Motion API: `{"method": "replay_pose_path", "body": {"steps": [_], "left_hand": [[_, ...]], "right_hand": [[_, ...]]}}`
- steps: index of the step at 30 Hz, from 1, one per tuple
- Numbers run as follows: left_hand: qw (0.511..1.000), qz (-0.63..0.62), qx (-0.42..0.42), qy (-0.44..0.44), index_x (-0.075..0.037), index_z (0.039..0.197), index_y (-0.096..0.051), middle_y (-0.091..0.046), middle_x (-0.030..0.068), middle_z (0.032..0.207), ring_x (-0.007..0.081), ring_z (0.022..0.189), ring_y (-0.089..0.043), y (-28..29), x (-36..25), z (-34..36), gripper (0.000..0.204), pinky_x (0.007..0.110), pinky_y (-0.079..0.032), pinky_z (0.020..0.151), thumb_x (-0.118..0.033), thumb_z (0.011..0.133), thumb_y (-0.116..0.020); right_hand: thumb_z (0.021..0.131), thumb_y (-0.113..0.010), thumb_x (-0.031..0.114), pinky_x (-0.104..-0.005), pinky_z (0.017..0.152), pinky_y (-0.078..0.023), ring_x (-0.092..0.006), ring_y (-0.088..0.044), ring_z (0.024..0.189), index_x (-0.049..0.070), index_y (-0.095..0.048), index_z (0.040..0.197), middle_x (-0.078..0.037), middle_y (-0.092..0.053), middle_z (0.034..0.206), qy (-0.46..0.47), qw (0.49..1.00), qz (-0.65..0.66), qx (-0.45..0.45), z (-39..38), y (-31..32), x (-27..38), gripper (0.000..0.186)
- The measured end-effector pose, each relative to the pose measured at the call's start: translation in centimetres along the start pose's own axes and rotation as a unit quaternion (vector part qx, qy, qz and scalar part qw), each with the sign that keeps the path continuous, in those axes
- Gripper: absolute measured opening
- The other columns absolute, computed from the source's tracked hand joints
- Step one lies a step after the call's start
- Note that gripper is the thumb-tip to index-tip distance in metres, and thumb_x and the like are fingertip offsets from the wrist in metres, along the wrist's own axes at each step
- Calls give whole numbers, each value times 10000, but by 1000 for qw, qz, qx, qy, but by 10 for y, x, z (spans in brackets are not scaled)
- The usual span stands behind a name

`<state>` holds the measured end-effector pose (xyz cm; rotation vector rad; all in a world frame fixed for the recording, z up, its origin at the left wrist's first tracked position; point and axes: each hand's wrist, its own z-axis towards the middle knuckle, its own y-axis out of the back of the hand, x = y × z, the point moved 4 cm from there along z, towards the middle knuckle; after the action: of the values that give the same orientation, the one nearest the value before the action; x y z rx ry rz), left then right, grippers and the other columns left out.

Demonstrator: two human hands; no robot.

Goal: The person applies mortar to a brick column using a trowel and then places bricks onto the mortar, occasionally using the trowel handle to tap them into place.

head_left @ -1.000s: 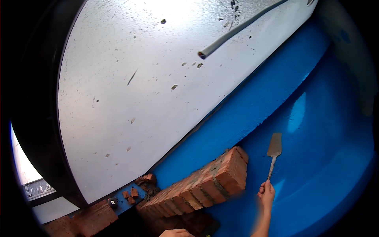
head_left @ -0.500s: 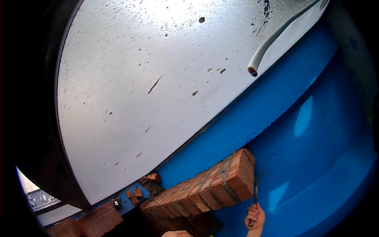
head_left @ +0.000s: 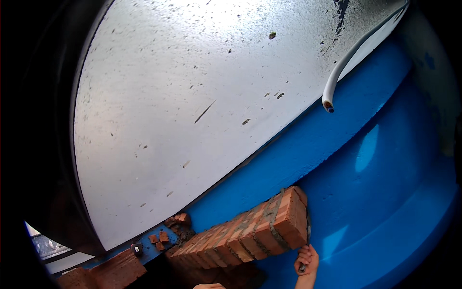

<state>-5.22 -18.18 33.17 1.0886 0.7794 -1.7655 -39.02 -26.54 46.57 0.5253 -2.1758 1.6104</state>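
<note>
A brick pier (head_left: 240, 236) with grey mortar joints stands against the blue wall, its bricks in courses tilted across the lower middle. My right hand (head_left: 306, 260) is closed around the handle of a trowel. The trowel's thin blade (head_left: 309, 226), seen edge-on, lies along the pier's right end face, close against the bricks; whether it touches cannot be made out. Of my left hand (head_left: 209, 286) only a strip of the back shows at the lower edge, below the pier. Its fingers are hidden.
A large pale, speckled panel (head_left: 159, 115) fills the upper left. From the upper right hangs a cut white cable (head_left: 332, 91). Blue wall (head_left: 375, 202) borders the pier. Left of it lie dark mortar (head_left: 183, 234), brick pieces (head_left: 163, 237), a small black box-shaped object (head_left: 137, 249) and reddish slabs (head_left: 118, 269).
My right hand and the trowel have moved slightly up and left, staying beside the pier's end. The view has shifted a little, so the panel marks and cable sit farther right.
</note>
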Motion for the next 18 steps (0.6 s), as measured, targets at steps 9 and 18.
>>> {"method": "replay_pose_path", "body": {"steps": [9, 18], "left_hand": [[1000, 1, 12, -3, -33, 901, -686, -653, 144, 866, 325, 803, -651, -8, 1, 2, 127, 372, -530, 711, -137, 853, -632], [1000, -4, 10, -9, -33, 897, -689, -653, 142, 865, 326, 801, -646, -10, 0, 5, 117, 372, -525, 704, -126, 850, -635]], "right_hand": [[1004, -428, 328, -252, 406, -352, -83, -395, 434, 98, -466, 889, 11, -439, 649, -63, 997, -7, 37, -6, -16, -18, 260], [1013, -400, 310, -245, 416, -351, -83, -403, 444, 80, -461, 910, 5, -437, 663, -61, 997, -17, 53, -5, -9, -20, 259]]}}
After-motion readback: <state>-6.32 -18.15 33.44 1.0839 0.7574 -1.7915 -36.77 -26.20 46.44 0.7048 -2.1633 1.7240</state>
